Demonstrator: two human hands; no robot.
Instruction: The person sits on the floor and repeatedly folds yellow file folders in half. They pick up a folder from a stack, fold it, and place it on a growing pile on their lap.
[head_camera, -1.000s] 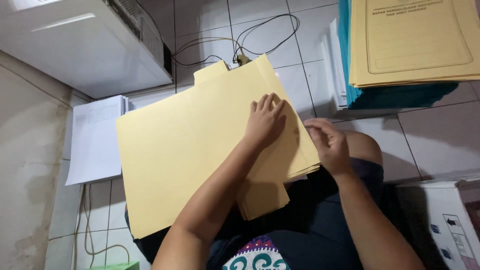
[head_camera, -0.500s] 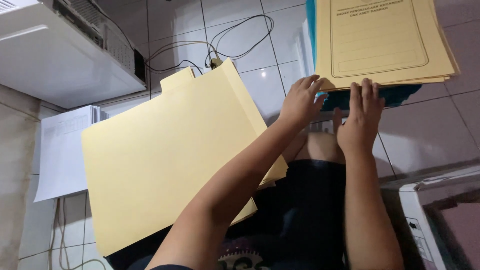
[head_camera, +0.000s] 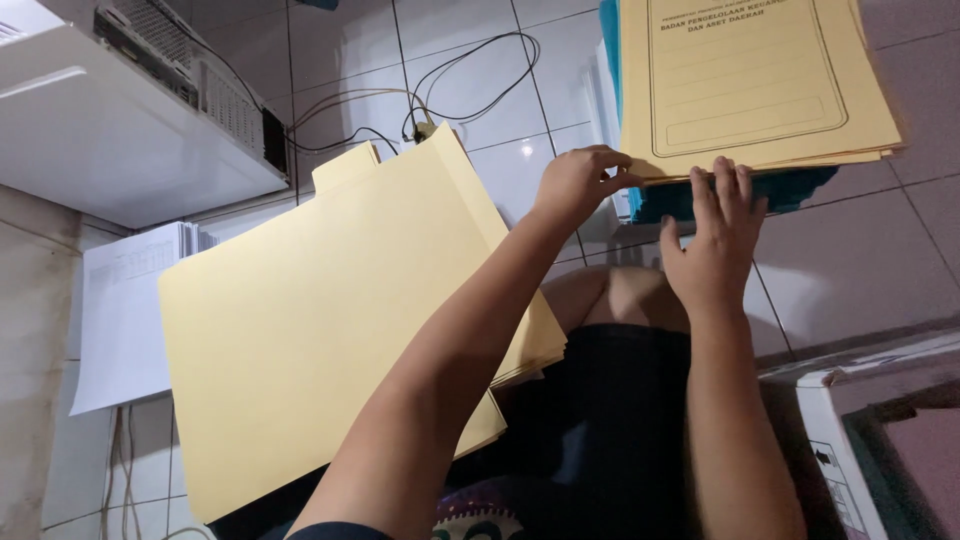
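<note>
Office or records workspace set up on a tiled floor, stacks of manila folders, printed cover sheets on a teal pile, white paper stack, white office machine, loose cables, cardboard box.

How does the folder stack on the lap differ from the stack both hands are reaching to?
The lap folders are plain-faced, with a tab sticking up; the far stack shows a printed frame and text. The left hand and right hand touch only the far stack, which sits on something teal. Both are yellowish card.
</note>
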